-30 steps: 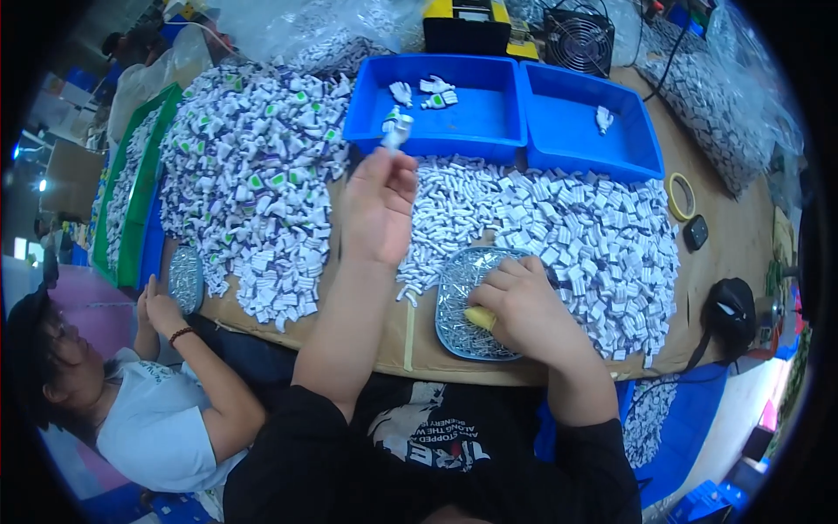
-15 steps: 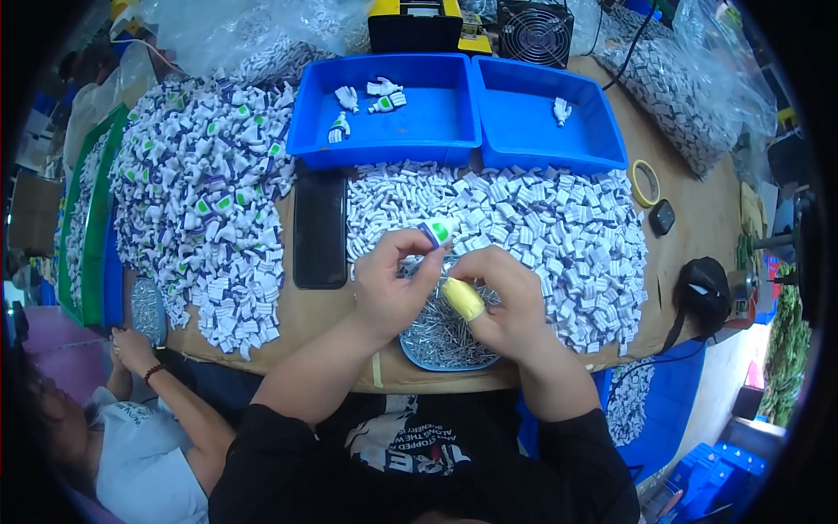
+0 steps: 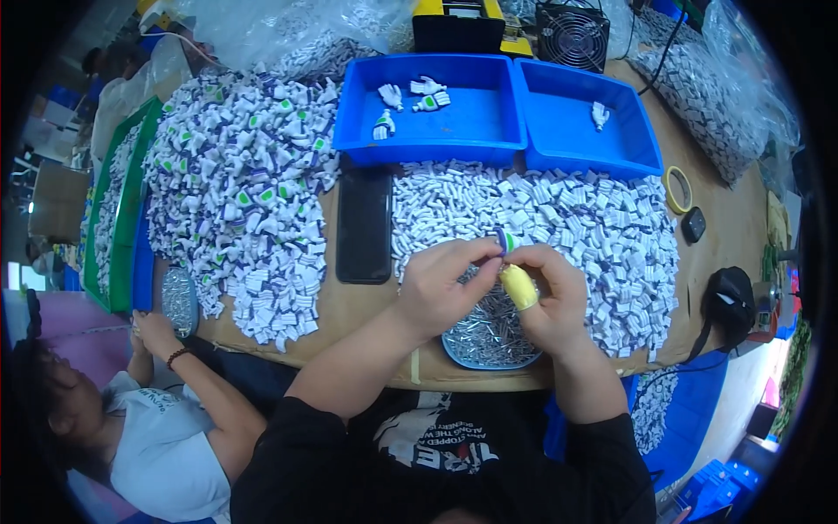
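My left hand (image 3: pixel 436 284) pinches a small white, purple and green plastic toy hand part (image 3: pixel 507 240) between thumb and fingertips. My right hand (image 3: pixel 559 301) is closed against it, fingertips meeting those of the left. Whatever the right fingertips pinch is too small or hidden to make out. A yellow cover (image 3: pixel 520 288) wraps the right thumb. Beneath both hands sits a blue tray (image 3: pixel 489 367) full of thin metal pins or screws (image 3: pixel 471 336). Loose white finger-like pieces (image 3: pixel 436 205) and striped white pieces (image 3: pixel 624 253) spread just beyond the hands.
Two blue bins (image 3: pixel 428 155) (image 3: pixel 594 166) at the back hold a few assembled toy hands. A black phone (image 3: pixel 364 227) lies left of centre, beside a large heap of parts (image 3: pixel 236 175). Tape (image 3: pixel 677 190) and a black pouch (image 3: pixel 729 306) are right. A co-worker (image 3: pixel 166 437) sits left.
The view has swung left, so the scene sits further right in the picture. My hands have come together around the toy hand part, which is now tilted differently and partly covered by fingers.
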Motion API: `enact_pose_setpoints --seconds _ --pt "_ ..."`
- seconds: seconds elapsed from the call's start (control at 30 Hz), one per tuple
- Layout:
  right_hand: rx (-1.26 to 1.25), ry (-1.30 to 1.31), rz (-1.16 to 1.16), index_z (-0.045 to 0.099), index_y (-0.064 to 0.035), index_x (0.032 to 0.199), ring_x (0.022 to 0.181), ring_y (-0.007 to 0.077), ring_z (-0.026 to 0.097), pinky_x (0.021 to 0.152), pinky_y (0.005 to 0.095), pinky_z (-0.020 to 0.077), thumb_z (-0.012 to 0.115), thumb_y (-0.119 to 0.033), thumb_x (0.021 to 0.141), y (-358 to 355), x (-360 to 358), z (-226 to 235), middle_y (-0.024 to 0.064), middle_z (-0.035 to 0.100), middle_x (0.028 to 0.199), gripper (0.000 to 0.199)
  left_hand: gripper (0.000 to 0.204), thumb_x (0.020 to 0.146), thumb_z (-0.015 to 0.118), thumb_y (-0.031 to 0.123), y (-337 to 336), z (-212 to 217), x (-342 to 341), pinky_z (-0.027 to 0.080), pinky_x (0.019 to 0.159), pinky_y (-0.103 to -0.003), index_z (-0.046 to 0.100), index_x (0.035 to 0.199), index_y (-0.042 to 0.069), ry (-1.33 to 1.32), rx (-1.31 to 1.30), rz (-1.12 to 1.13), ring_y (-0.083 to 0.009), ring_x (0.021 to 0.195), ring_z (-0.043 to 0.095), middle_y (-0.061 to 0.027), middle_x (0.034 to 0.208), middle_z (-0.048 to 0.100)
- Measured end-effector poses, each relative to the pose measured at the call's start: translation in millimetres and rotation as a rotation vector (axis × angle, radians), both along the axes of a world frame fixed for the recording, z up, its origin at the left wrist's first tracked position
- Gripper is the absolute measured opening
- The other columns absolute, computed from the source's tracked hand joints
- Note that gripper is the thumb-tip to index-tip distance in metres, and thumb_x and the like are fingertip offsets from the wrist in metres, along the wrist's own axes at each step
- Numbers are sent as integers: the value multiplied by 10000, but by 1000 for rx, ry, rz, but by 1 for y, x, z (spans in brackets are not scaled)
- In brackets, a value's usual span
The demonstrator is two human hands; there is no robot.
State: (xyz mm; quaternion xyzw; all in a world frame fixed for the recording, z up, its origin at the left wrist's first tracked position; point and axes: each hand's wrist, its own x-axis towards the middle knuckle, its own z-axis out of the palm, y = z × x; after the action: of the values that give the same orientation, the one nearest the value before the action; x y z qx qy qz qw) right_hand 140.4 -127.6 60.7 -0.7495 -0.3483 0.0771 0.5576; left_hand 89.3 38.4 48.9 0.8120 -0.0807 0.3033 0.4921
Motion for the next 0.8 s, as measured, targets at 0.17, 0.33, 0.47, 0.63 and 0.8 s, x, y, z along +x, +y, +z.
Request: enact_pose_setpoints --seconds 0.17,0.33,0.47,0.63,0.8 --pt "32 137 -32 532 17 1012 827 108 581 739 215 457 588 29 837 5 -4 2 78 606 921 184 162 747 712 -3 6 0 2 499 541 -269 652 898 1 -64 32 -13 -204 619 654 -110 745 662" --pt "188 354 -15 454 -13 1025 852 125 593 765 245 483 611 42 831 3 -4 -5 76 587 938 256 190 709 721 -27 11 -1 4 510 546 -297 649 883 2 -165 113 -57 -236 634 652 -119 756 656" --pt "164 284 -15 497 0 1008 825 118 615 747 245 493 642 15 826 2 -1 -6 78 617 905 233 184 710 717 -16 20 -1 4 514 563 -301 651 881 5 -145 136 -142 -246 665 656 -115 792 660" --pt "127 233 -21 564 4 952 769 113 643 695 241 511 670 -18 820 -7 1 -5 76 654 836 170 178 718 715 -12 18 3 4 513 564 -297 648 881 4 -107 153 -219 -241 659 654 -114 789 661" --pt "168 397 22 598 2 964 774 109 653 687 239 513 669 -29 821 -6 1 3 70 666 845 162 148 740 705 -2 9 1 1 488 530 -301 642 874 1 -157 150 -131 -231 604 630 -111 745 649"
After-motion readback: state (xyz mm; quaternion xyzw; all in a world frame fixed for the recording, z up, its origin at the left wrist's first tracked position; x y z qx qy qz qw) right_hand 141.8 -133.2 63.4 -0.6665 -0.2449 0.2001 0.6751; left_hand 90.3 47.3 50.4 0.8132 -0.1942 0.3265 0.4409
